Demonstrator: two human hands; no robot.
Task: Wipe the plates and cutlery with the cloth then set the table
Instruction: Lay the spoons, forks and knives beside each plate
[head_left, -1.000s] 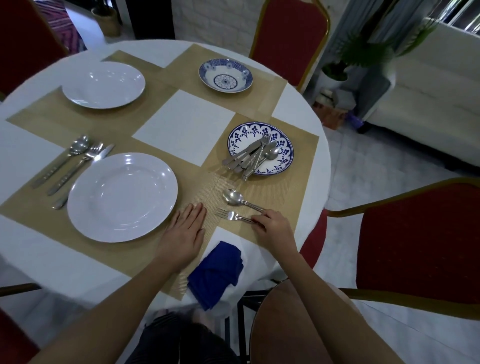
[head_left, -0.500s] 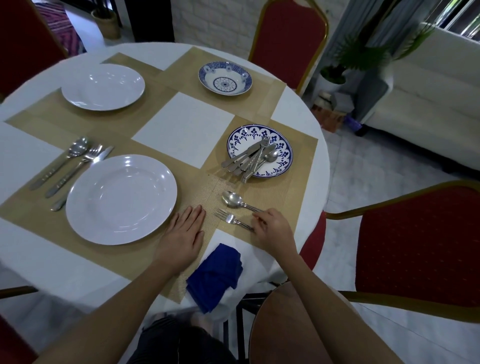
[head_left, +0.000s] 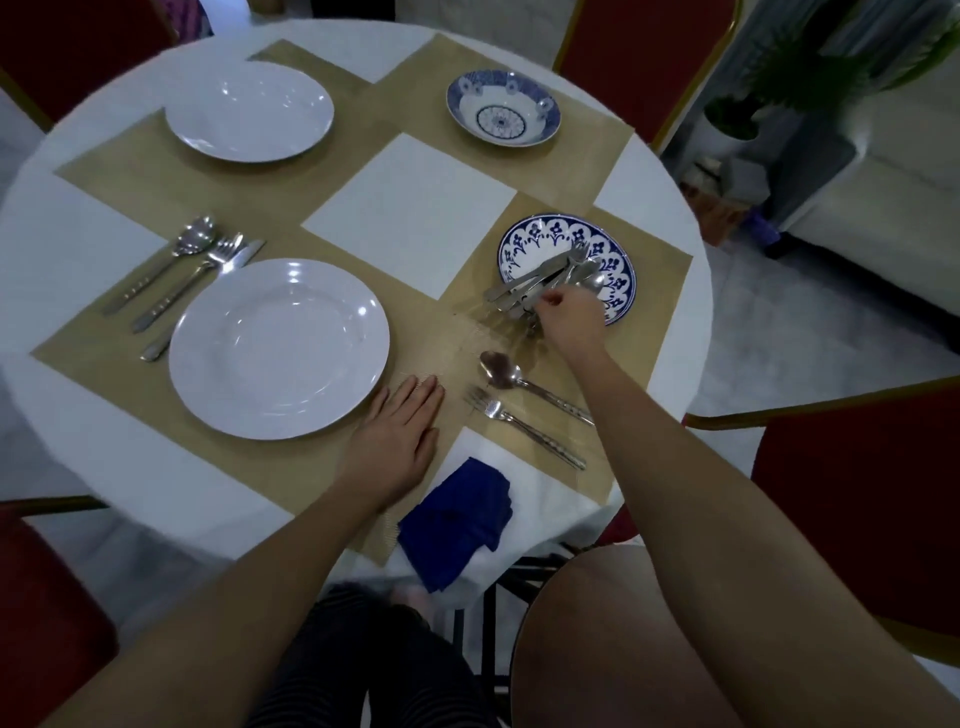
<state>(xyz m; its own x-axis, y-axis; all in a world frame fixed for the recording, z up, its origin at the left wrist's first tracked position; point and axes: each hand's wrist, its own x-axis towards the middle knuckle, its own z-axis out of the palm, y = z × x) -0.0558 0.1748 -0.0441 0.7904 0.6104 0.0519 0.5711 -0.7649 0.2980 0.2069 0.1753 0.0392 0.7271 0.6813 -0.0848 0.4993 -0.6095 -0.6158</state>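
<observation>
From the head view, the person's right hand (head_left: 569, 317) has just left the shiny metal fork (head_left: 498, 410) and is now reaching up to the heap of silver cutlery (head_left: 540, 283) on the round blue-and-white flowery plate (head_left: 540, 236). A second ago it was touching the fork's handle. Now the fork is lying by itself, just beside the shiny metal spoon (head_left: 501, 370), near the table edge. I think that means these two are done and the hand is going for the next piece, maybe a knife.

The right hand's fingers are curling over the handle ends in the heap. I cannot tell if they are already holding one. The left hand (head_left: 395, 441) is lying flat with straight fingers on the tan woven mat (head_left: 130, 171), holding nothing, just beside the big smooth white plate (head_left: 278, 348).

The soft dark blue cloth (head_left: 457, 519) is sitting crumpled at the near edge of the round table with its white tablecloth (head_left: 67, 249), between the two arms. Nobody is touching it.

On the far side of the big plate, a spoon, fork and knife set (head_left: 182, 275) is lying in a neat row. Farther back, a second glossy white plate (head_left: 249, 117) and a blue-and-white patterned bowl (head_left: 504, 109) are waiting with no cutlery beside them. The mats look rough and bumpy, and the plates look slippery and shiny.
</observation>
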